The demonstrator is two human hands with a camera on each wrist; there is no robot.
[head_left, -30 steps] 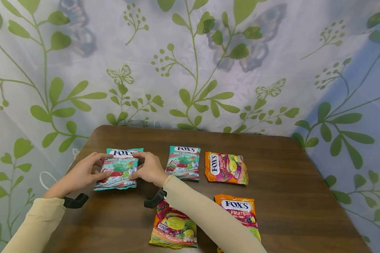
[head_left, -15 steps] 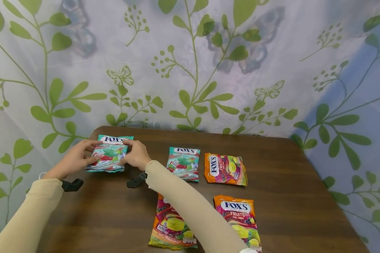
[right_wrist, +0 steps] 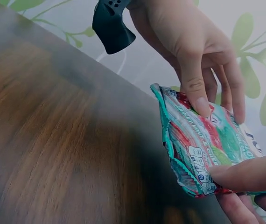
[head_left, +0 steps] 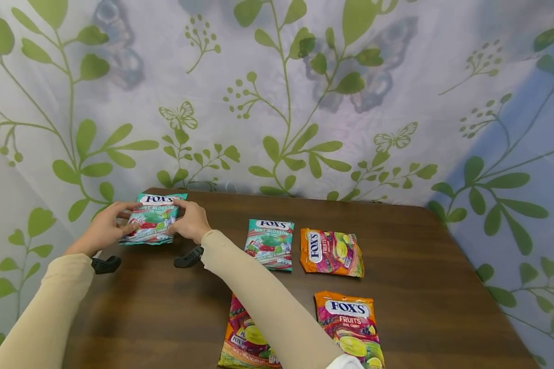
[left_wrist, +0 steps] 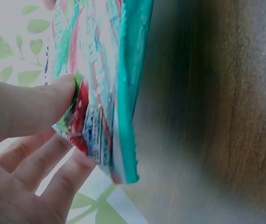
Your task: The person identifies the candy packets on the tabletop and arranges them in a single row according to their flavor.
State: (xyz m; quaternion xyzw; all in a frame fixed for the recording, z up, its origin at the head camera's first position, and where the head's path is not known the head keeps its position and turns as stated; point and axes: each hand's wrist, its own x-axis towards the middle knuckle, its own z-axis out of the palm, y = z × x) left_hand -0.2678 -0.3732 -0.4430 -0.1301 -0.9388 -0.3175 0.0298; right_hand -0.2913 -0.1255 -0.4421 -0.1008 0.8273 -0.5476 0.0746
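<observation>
Both hands hold a teal bag of Fox's Mint Blossom candy (head_left: 152, 221) near the table's far left corner. My left hand (head_left: 108, 225) grips its left side, thumb over the front and fingers behind, as the left wrist view also shows. On the bag's right side, my right hand (head_left: 190, 221) pinches the edge between thumb and fingers. In the right wrist view the candy bag (right_wrist: 212, 140) is tilted, its teal lower seam close over the wood. A second Mint Blossom bag (head_left: 270, 245) lies flat to the right of my right hand.
An orange Fox's Fruits bag (head_left: 332, 252) lies sideways at the right, with another Fruits bag (head_left: 351, 328) nearer the front. A third Fruits bag (head_left: 246, 338) is partly covered by the right sleeve (head_left: 263, 302). Patterned cloth (head_left: 277, 102) hangs behind the brown table (head_left: 420, 266).
Both hands have carried the mint candy bag away from me and to the left, toward the table's far left corner. The other bags stay where they were.
</observation>
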